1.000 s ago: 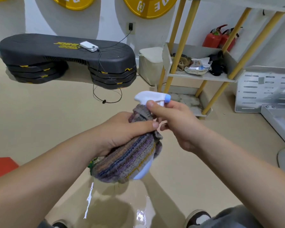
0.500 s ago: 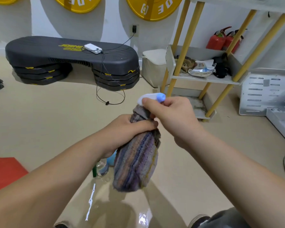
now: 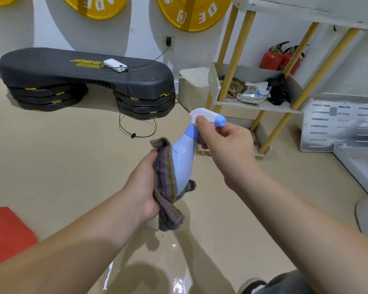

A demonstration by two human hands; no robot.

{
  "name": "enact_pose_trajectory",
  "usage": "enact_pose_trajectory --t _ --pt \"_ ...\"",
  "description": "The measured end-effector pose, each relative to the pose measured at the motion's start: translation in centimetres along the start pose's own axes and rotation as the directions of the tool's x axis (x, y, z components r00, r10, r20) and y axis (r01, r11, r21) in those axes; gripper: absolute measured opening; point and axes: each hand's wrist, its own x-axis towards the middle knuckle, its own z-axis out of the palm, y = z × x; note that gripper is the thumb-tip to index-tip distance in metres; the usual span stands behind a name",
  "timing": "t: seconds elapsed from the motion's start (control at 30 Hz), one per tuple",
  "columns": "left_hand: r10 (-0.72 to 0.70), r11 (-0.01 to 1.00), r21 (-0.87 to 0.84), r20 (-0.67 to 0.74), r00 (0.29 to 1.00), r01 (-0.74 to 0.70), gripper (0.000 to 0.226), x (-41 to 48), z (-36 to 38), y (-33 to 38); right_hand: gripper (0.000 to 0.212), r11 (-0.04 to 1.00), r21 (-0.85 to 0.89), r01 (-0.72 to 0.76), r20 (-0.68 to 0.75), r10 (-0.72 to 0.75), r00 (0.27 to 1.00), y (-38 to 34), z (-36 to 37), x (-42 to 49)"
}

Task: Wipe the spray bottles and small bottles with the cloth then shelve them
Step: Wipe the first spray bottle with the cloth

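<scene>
I'm looking at a gym room: yellow bumper plates (image 3: pixel 191 13) against the wall, black aerobic step platform (image 3: pixel 72 71) on stacked risers (image 3: pixel 145 105), red mat (image 3: pixel 6 232), fire extinguishers (image 3: pixel 272 58) behind a storage shelf (image 3: pixel 272 106).

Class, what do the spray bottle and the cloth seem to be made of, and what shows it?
Spray bottle: probably smooth, slightly glossy plastic, judging by its even pale-blue moulded body. Cloth: apparently knitted or woven textile, matte, with striped ribbing and limp folds.

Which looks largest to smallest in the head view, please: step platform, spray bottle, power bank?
1. step platform
2. spray bottle, enlarged by nearness to the camera
3. power bank
</scene>
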Motion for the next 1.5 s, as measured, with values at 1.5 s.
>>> enact_pose_trajectory --t 1.5 --pt "0.015 0.999 -0.026 -0.207 0.978 -0.021 0.057 1.3 0.5 1.0 0.032 0.815 0.510 -0.273 0.194 0.200 0.960 1.8 -0.2 0.4"
